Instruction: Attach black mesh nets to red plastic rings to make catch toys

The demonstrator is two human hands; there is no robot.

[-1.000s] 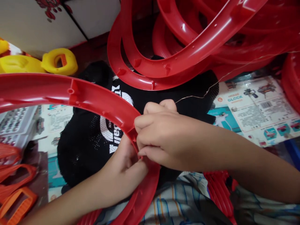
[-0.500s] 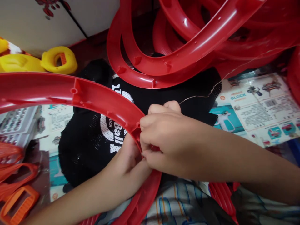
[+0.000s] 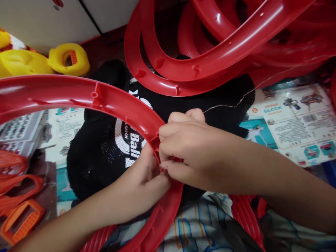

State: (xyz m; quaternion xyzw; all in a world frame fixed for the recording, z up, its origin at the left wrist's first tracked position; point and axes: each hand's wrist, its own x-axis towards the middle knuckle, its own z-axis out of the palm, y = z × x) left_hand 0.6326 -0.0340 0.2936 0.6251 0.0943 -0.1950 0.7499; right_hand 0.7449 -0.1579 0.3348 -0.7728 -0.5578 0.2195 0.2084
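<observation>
At the centre of the frame the 2 hands meet on the red ring (image 3: 126, 112), which curves from the left edge to the bottom: the left hand (image 3: 148, 180) is clamped on its band, the right hand (image 3: 189, 150) is curled closed there — what its fingertips pinch, I cannot tell. To work well, the left hand should hold the ring firm, and the thin wire (image 3: 225, 105), running to the upper right, should not snag.
</observation>
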